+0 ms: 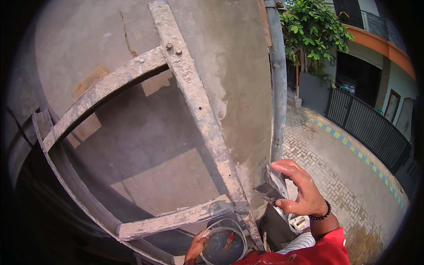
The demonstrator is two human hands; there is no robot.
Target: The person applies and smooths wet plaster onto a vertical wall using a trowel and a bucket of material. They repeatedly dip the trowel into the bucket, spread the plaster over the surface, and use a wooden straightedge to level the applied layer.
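So the right hand has its grip closed on a small flat plastering float, fingers over the top edge and thumb under it, with the grey blade side tilted toward the rendered wall. Held that way the mortar-caked face sits just beside the wall's corner, near the grey pipe running up it, which looks like the handy angle for pressing stuff onto the surface.

The left hand is down low, grip wrapped around the rim of a small round bucket, keeping it close under the wooden scaffold frame, I guess so the mix stays within reach of the float.

Hard to tell: what's in the bucket is just dark, with something reddish in it. The left fingers are mostly cut off by the bottom edge. Can't say if the float actually touches the wall. A red sleeve hides the body, and whatever's being stood on isn't visible. Brick paving sits far below.
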